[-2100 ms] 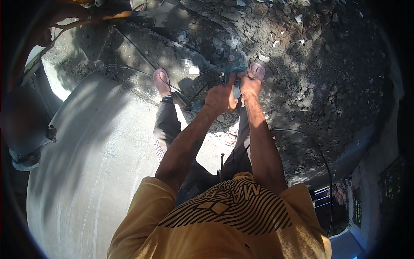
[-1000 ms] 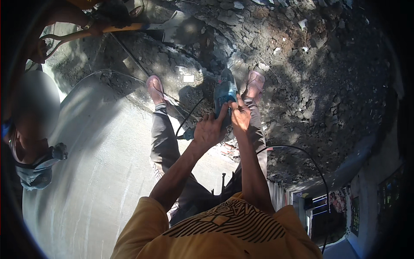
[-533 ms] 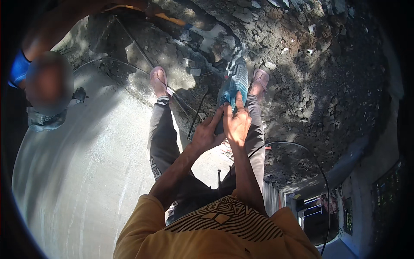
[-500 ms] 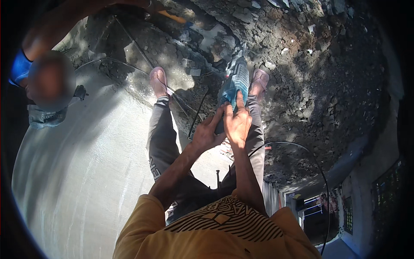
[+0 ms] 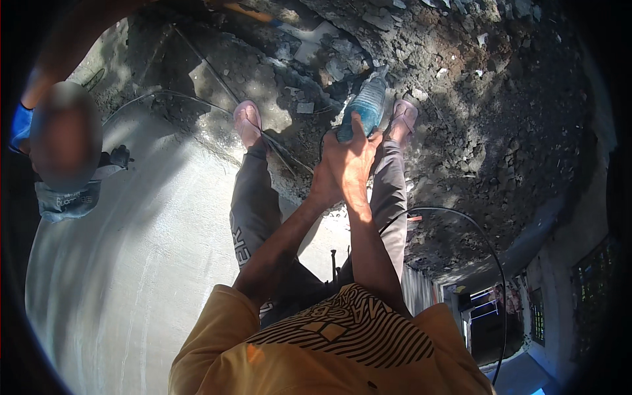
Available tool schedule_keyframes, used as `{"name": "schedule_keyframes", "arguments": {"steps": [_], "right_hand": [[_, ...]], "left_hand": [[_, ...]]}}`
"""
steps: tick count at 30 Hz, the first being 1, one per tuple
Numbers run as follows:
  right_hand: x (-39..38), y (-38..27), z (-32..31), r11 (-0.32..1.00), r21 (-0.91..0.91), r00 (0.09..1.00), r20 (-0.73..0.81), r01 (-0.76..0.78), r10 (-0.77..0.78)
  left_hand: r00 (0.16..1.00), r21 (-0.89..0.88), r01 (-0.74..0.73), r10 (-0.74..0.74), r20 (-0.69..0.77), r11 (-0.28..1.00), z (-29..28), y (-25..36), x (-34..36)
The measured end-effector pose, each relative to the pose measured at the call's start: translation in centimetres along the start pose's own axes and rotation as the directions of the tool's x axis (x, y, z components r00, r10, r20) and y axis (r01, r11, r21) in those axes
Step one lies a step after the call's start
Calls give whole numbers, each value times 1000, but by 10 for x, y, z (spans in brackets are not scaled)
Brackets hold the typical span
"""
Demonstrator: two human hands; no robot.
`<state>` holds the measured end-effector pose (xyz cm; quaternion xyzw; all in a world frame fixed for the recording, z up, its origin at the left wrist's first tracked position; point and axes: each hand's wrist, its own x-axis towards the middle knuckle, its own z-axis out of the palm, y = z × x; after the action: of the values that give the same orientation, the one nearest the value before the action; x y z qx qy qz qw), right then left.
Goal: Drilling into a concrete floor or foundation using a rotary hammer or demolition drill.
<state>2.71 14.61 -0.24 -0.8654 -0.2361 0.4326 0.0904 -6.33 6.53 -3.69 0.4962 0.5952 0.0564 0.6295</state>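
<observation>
A teal power tool [image 5: 365, 105], like a demolition hammer, points forward into broken, rubbly ground between my pink-sandalled feet, its tip lost among grey rubble and dust. My right hand [image 5: 358, 148] is wrapped over the rear of its body, index finger extended along the top. My left hand [image 5: 327, 164] is closed on the tool's rear just left of and partly behind the right hand; much of its grip and the tool's back end are hidden under my hands.
At left a co-worker's arm [image 5: 62, 49] reaches toward a yellow-handled tool [image 5: 250, 14] at the top. A thin rod [image 5: 210, 72] and wires cross near my left foot. A black cable [image 5: 454, 212] loops on my right. Pale concrete [image 5: 125, 276] spreads left; loose rubble [image 5: 487, 131] lies right.
Since half a second ago my hands and the tool have moved slightly forward, and my left hand has drawn in beside my right. The co-worker has shifted over the last two seconds, arm reaching higher.
</observation>
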Motion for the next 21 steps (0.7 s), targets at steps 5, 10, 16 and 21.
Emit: {"name": "schedule_keyframes", "arguments": {"steps": [5, 10, 16, 21], "right_hand": [[6, 37, -10, 987, 13, 981, -116, 161, -158], [31, 51, -63, 976, 161, 988, 3, 149, -152], [67, 33, -129, 996, 92, 1000, 19, -9, 7], [85, 30, -150, 998, -28, 996, 72, 52, -50]], "left_hand": [[985, -73, -13, 1, -175, 997, 21, 33, 5], [983, -112, 127, -140, -119, 986, 63, 71, 7], [977, -254, 196, -212, -38, 947, 114, 130, 23], [970, -156, 132, -160, -183, 979, 155, 136, 28]]}}
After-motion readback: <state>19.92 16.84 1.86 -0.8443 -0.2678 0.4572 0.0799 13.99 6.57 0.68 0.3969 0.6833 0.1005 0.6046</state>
